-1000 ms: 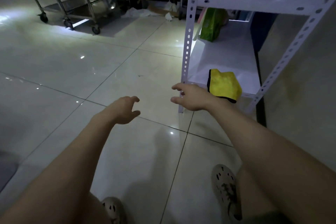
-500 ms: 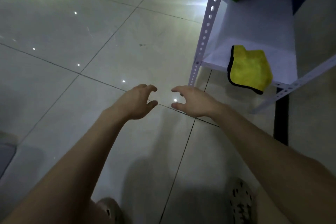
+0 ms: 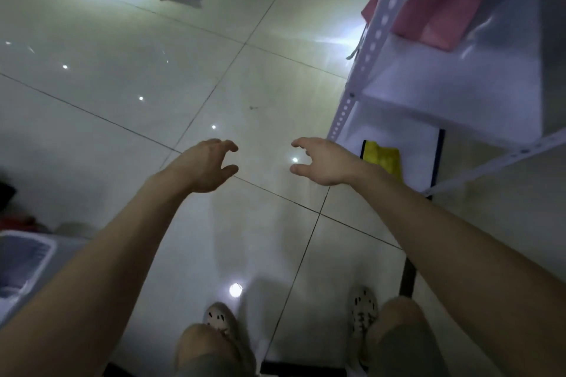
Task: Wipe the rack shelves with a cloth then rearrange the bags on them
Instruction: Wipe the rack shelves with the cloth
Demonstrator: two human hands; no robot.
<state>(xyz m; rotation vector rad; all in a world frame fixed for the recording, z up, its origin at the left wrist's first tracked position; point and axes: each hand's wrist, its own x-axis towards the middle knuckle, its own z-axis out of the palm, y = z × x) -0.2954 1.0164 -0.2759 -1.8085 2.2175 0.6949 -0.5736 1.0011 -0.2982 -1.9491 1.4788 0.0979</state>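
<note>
Above the tiled floor (image 3: pixel 153 70), left grip (image 3: pixel 205 167) and right grip (image 3: pixel 321 162) hang loosely curled, empty, with the yellow cloth (image 3: pixel 382 156) unheld just right of the right grip, so wiping seems not yet begun

Both bare arms are stretching forward and down, side by side. The left hand (image 3: pixel 208 165) is hanging palm down, fingers loosely curled and thumb spread, gripping nothing. The right hand (image 3: pixel 321 162) is mirroring it, fingers relaxed and slightly bent, likewise empty. The fingertips are pointing toward each other, well apart.
</note>
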